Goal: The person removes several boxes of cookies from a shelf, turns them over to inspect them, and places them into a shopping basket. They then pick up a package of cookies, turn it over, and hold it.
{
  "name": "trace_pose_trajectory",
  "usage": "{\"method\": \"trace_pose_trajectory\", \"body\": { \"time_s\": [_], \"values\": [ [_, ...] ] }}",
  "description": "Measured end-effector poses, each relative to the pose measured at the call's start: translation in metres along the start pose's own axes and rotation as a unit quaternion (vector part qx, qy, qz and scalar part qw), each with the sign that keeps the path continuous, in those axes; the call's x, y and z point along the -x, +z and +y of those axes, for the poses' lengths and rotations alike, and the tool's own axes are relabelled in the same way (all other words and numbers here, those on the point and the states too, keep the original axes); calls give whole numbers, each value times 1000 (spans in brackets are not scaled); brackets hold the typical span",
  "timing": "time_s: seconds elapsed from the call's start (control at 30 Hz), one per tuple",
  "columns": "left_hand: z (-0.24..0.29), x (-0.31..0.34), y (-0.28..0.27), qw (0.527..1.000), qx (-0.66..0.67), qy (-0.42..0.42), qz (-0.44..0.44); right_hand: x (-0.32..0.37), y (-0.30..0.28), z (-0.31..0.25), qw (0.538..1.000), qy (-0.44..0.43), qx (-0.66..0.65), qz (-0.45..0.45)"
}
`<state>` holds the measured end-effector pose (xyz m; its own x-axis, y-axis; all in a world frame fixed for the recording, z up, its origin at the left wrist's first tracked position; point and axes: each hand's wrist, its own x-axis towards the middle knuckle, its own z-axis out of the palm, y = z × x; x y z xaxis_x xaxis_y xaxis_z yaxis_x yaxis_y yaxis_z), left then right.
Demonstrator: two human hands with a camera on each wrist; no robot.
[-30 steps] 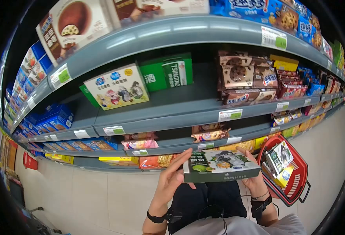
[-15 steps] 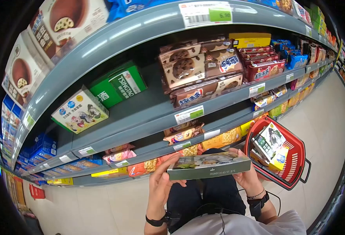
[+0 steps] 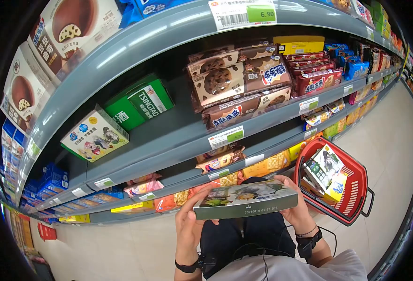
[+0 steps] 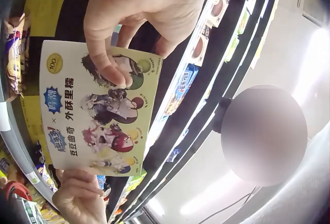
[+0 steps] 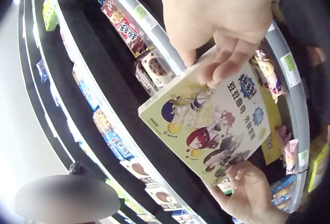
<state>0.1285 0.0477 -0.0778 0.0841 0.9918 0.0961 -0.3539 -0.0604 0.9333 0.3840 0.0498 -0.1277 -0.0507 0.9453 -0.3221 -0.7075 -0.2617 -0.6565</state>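
Note:
A flat cookie box [image 3: 246, 212] is held between both hands in front of the lap, its dark green edge with a printed date facing the wearer. My left hand [image 3: 189, 225] grips the left end, and my right hand [image 3: 295, 208] grips the right end. Cartoon figures and Chinese lettering cover the pale face of the box [image 4: 93, 105] in the left wrist view. There, the left hand [image 4: 147, 12] has fingers bent over that face. On the opposite end, the right hand [image 5: 216, 20] likewise curls its fingers over the box in the right wrist view.
A red shopping basket [image 3: 356, 180] with similar boxes [image 3: 326, 166] stands at the right. Ahead, the shelf holds a white cookie box [image 3: 96, 136], a green Tsingtao carton [image 3: 138, 104] and brown cookie packs [image 3: 241, 82]. The shelf edge [image 3: 169, 152] runs just beyond the hands.
The head view has turned, so the shelf goods and basket sit further left. The held box has tipped, showing less of its upper face than a second ago; both hands still grip it.

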Motion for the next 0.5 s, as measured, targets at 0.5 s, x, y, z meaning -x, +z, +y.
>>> {"method": "trace_pose_trajectory", "body": {
  "time_s": [0.5],
  "values": [
    [-42,3,-21,988,14,-96,-123,11,-23,-4,996,-45,65,-32]
  ]
}}
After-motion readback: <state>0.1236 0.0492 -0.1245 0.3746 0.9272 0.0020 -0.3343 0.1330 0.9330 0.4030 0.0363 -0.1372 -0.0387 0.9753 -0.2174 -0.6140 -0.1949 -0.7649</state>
